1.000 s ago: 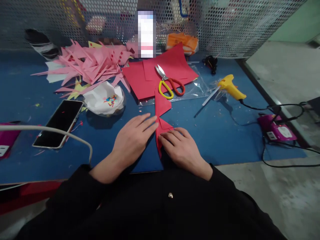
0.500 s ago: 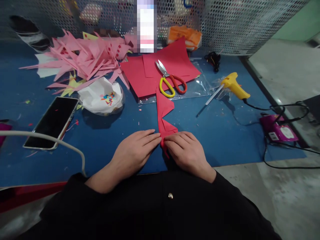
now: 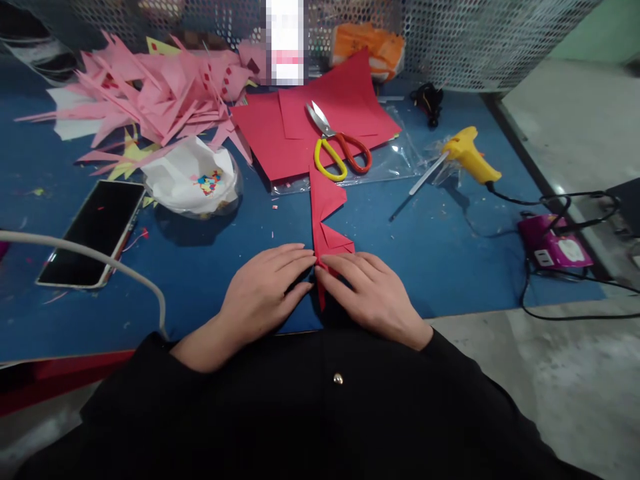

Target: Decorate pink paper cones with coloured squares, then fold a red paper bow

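A folded red paper piece [image 3: 327, 197] with zigzag cuts along its right side lies lengthwise in front of me, its far tip near the scissors. My left hand [image 3: 267, 287] rests beside its left edge, fingers stretched out and fingertips touching the fold, thumb apart. My right hand [image 3: 365, 287] presses on the near part, with thumb and fingers gathered on the paper. A narrow red end sticks out between the hands toward me; the paper under my right fingers is hidden. Scissors [image 3: 333, 147] with one yellow and one red handle lie beyond, on red paper sheets [image 3: 265, 143].
At the left are pink paper cutouts [image 3: 165, 93], a paper-lined bowl [image 3: 175, 177] with colourful bits, a phone [image 3: 95, 233] and a pale cable [image 3: 100, 250]. Rightward lie a yellow glue gun [image 3: 470, 157], a purple box [image 3: 553, 243] and black cords. A mesh panel [image 3: 450, 47] stands behind.
The view has shifted, so the table things sit slightly higher in it. My right fingers have moved left toward the paper's fold, and the narrow near end now points more straight toward me.
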`<state>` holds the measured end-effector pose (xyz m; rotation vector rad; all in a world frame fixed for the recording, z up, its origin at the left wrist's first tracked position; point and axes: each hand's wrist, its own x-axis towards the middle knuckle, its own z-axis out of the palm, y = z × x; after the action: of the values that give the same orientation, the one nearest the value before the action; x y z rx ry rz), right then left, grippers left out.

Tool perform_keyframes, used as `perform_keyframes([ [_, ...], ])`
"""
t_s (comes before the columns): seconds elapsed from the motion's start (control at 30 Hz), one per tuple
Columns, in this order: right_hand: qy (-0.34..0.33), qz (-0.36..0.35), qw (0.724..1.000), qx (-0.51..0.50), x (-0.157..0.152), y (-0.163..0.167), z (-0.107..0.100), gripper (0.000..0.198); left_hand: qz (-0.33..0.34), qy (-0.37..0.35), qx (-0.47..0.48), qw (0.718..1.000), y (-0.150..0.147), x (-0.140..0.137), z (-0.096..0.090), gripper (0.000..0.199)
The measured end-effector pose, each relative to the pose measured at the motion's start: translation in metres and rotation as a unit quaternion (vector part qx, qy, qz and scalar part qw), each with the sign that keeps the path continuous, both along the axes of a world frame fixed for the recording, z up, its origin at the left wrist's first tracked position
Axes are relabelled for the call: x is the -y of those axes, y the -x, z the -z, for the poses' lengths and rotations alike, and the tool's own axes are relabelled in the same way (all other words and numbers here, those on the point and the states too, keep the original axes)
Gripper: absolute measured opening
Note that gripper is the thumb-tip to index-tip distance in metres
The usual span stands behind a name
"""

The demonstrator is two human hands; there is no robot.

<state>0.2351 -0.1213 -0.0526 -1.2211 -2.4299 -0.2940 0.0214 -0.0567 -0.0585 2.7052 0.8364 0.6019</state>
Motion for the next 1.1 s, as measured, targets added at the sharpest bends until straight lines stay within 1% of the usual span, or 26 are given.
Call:
perform_keyframes([
  [0.07,-0.002,-0.023,0.999,0.023,0.0,-0.001,-0.001,0.027,0.002,0.014,0.004,1.0,0.0,0.0,-0.001,0.031],
  [0.1,0.0,-0.022,0.999,0.023,0.0,-0.001,0.0,0.027,0.004,0.017,0.008,1.0,0.0,-0.001,-0.001,0.029],
  [0.2,0.022,0.023,0.999,-0.017,0.0,0.002,0.006,0.026,0.011,0.015,0.03,0.999,-0.001,0.0,-0.001,0.025],
  [0.3,0.066,0.077,0.991,-0.086,0.0,0.005,0.011,0.025,0.013,0.012,0.05,0.999,-0.004,0.001,0.0,0.02],
  [0.47,0.119,0.116,0.975,-0.15,-0.001,0.006,0.011,0.024,-0.028,0.04,0.069,0.996,-0.013,0.002,0.0,0.011],
  [0.53,0.127,0.139,0.968,-0.167,-0.001,0.005,0.011,0.02,-0.042,0.044,0.069,0.996,-0.017,0.001,-0.001,0.011],
  [0.63,0.129,0.174,0.956,-0.199,0.001,0.002,0.012,0.022,-0.049,0.05,0.067,0.995,-0.02,0.0,-0.002,0.01],
  [0.73,0.131,0.184,0.948,-0.223,0.001,0.0,0.014,0.021,-0.054,0.056,0.071,0.994,-0.021,-0.001,-0.002,0.008],
  [0.9,0.147,0.199,0.943,-0.223,-0.002,0.002,0.015,0.018,-0.083,0.082,0.059,0.991,-0.023,-0.003,-0.004,0.012],
  [1.1,0.16,0.218,0.942,-0.201,-0.005,0.006,0.016,0.022,-0.112,0.094,0.024,0.989,-0.029,-0.004,-0.006,0.015],
])
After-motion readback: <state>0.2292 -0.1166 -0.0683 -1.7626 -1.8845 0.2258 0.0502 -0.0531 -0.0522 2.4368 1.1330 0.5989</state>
